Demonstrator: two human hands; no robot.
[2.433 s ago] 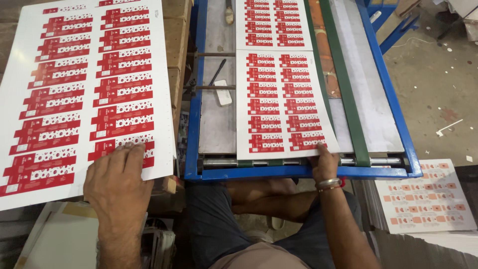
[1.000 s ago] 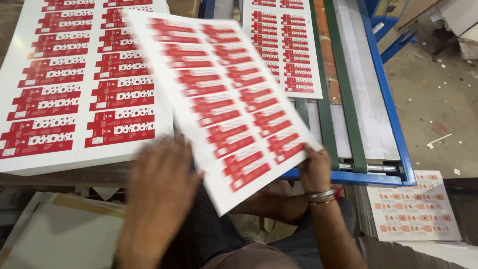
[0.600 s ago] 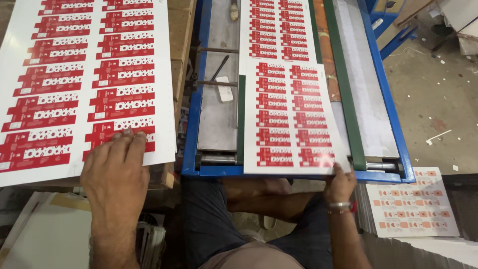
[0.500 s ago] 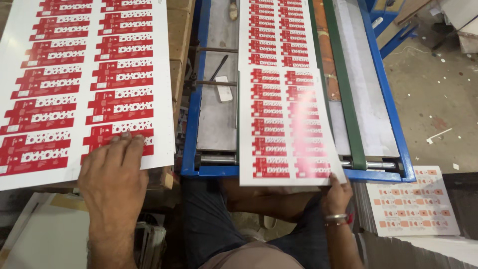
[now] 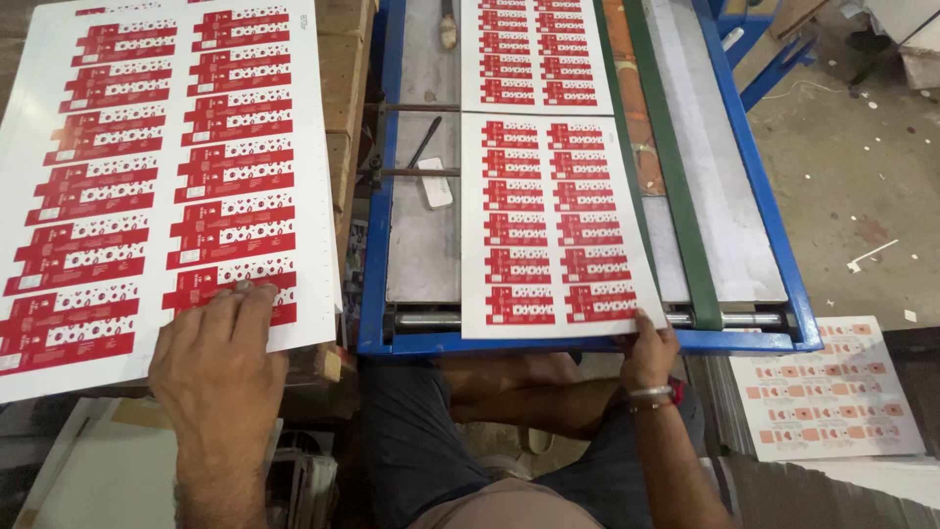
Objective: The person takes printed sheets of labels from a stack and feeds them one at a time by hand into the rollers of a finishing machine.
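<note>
Around the feed machine

A blue frame (image 5: pixel 384 196) borders a grey metal bed (image 5: pixel 421 245), where a black pen (image 5: pixel 424 143) and a small white piece (image 5: pixel 436 182) lie near two thin crossbars. A green belt (image 5: pixel 676 196) runs lengthwise along the right side. Farther up lies another printed sheet (image 5: pixel 534 54). On the concrete floor (image 5: pixel 862 167), lower right, sits a stack of paler orange-printed sheets (image 5: pixel 827 392).
</note>
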